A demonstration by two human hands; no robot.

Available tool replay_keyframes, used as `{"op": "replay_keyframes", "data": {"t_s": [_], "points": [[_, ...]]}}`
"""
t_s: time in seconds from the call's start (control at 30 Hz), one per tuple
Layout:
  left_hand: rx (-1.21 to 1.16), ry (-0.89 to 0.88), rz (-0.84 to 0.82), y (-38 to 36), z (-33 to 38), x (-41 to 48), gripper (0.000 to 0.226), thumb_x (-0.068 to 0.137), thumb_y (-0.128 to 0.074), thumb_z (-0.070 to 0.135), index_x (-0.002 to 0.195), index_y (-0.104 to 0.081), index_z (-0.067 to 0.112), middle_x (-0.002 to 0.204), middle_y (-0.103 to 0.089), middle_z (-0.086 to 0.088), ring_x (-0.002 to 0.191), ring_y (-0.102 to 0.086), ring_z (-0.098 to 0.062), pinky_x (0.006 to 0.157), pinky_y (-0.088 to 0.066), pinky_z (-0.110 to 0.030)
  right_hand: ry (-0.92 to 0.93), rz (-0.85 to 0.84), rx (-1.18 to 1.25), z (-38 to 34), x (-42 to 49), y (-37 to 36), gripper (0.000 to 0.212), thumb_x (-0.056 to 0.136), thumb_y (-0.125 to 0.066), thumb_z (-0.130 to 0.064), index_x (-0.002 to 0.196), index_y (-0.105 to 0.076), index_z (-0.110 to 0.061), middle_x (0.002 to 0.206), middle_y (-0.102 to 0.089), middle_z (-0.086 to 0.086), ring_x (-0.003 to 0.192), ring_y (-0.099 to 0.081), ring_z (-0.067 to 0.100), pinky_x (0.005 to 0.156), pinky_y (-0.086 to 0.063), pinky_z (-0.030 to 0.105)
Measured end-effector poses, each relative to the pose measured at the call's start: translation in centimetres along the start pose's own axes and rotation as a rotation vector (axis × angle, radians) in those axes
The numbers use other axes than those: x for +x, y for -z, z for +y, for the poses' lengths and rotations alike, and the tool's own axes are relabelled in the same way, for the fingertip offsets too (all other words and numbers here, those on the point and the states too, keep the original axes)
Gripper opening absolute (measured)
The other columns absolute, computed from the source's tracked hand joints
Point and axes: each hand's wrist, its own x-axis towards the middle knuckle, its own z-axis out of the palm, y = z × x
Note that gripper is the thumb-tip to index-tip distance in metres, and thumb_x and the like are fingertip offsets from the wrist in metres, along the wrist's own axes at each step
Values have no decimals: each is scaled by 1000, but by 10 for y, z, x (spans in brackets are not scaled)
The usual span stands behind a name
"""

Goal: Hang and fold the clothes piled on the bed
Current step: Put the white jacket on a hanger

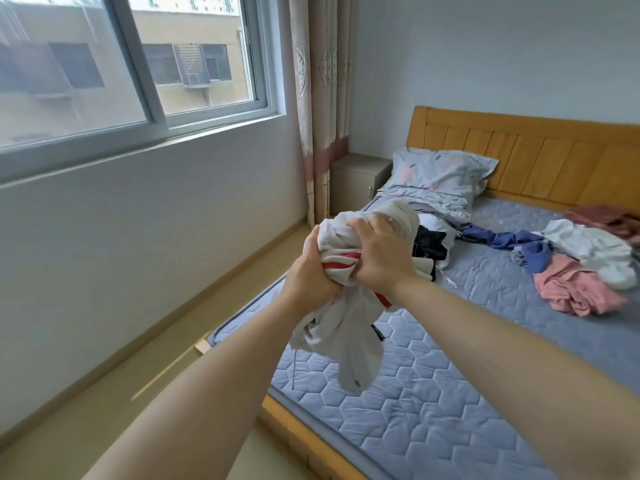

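A: Nearest items?
B: Left hand (pixel 309 271) and right hand (pixel 379 254), both raised above the near left edge of the bed (pixel 433 410).
A: Grip state?
B: Both fingers curled tight around one bunched white garment (pixel 346 327) with red stripes; its lower part hangs free.
A: Remaining clothes?
B: Clothes pile (pixel 571 265) lies far right on the mattress, near the headboard (pixel 540 161); pillow (pixel 440 174) far centre.
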Motion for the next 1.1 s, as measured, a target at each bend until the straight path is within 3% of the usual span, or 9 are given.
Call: {"op": "replay_keyframes", "data": {"t_s": [0.13,0.27,0.37,0.43,0.5,0.67,0.87,0.97,1.1], "points": [[-55,-37,45,20,23,-32,82,67,-75,38,139,-34,33,110,-60,14,94,-60,-6,81,-51,-25,-39,-27,56,-23,-26,28,90,53,-32,-68,126,-48,-20,114,-44,8,110,-40,25,84,-36,33],[93,-92,95,23,43,-53,82,65,-79,39,137,-39,28,124,-42,0,113,-44,-20,95,-44,-35,-56,-42,98,-24,-51,50,64,70,-60,-41,128,-47,-20,115,-42,7,116,-38,27,83,-38,34],[152,-131,51,14,64,-67,83,63,-80,46,132,-39,24,143,-35,-2,130,-35,-23,106,-36,-39,-45,-53,115,-12,-72,73,60,69,-61,-29,127,-47,-20,115,-42,6,114,-39,26,83,-41,35],[55,-104,5,3,86,-77,70,61,-80,43,116,-40,27,119,-57,0,109,-55,-21,90,-48,-35,-49,-46,126,0,-89,90,62,68,-60,-32,128,-47,-19,115,-42,7,114,-38,25,85,-39,34],[37,-90,-27,-13,112,-89,60,64,-79,38,102,-34,28,92,-61,5,82,-60,-18,71,-50,-32,-65,-21,107,18,-108,107,63,71,-67,-27,130,-46,-19,118,-42,8,116,-37,25,87,-37,33],[19,-113,-55,-81,186,-120,80,68,-74,32,135,-31,31,100,-63,6,88,-60,-16,80,-47,-29,-116,20,-16,82,-169,154,67,71,-71,-37,130,-44,-21,123,-40,11,113,-40,30,82,-45,38],[47,-183,-59,-188,290,-169,51,63,-73,30,108,-49,28,89,-63,10,83,-61,-13,72,-49,-31,-191,50,-82,182,-265,230,75,71,-64,-50,134,-39,-20,124,-41,15,119,-36,35,92,-42,45],[63,-239,-104,-244,345,-194,61,65,-74,32,120,-48,26,100,-64,6,90,-60,-15,76,-49,-33,-202,132,-174,237,-317,268,77,65,-51,-60,127,-49,-15,110,-53,15,107,-45,37,91,-41,47],[121,-327,-168,-313,416,-219,70,71,-74,29,132,-43,20,112,-59,2,99,-56,-18,79,-44,-31,-259,116,-296,310,-376,321,79,67,-68,-52,134,-42,-21,117,-53,9,112,-43,33,97,-29,46]]}}
